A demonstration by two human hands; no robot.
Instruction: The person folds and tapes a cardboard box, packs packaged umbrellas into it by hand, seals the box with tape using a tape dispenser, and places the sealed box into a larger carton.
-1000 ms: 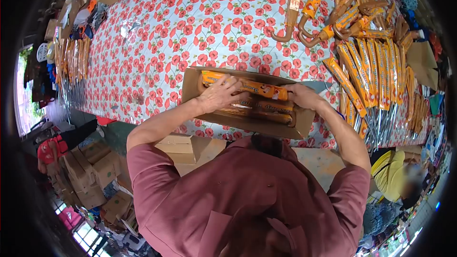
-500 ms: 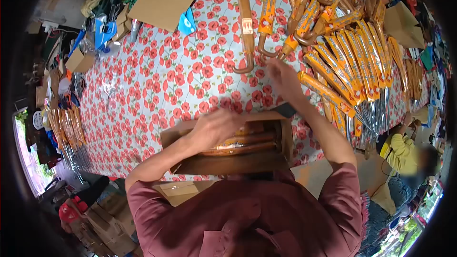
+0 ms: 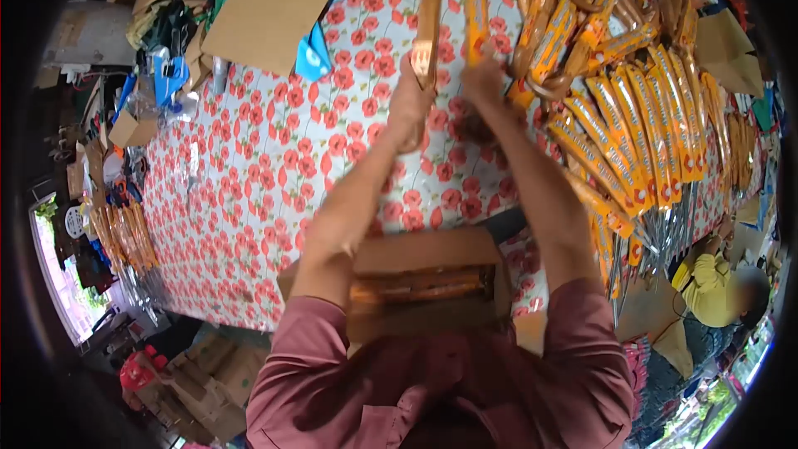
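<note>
"What's closest to the person's tummy?"

"A cardboard box point(image 3: 428, 248). Shiny wrapped packs point(image 3: 424, 287) lie in it, side by side."

"And past the box?"

"The left hand point(image 3: 410, 108). Its fingers are curled around a long brown pack point(image 3: 428, 21), just below the pale label point(image 3: 422, 60). It's over the flowery cloth point(image 3: 274, 175), but I can't tell if it touches."

"Is it heavy?"

"I'd guess it's light enough for one hand. It looks stiff like a stick, not floppy. The wrap is shiny, so it could slide, and it might rip."

"So where's a good spot to hold it?"

"Around the middle, squeezing the hard part, not tugging the wrap."

"And the right hand point(image 3: 485, 87)?"

"At the near end of an orange pack point(image 3: 476, 4). It's blurry, so I can't tell if those fingers are wide or tight."

"What's far off, to the right?"

"A messy pile point(image 3: 619, 21). Some have bent handles, and those could snag."
</note>
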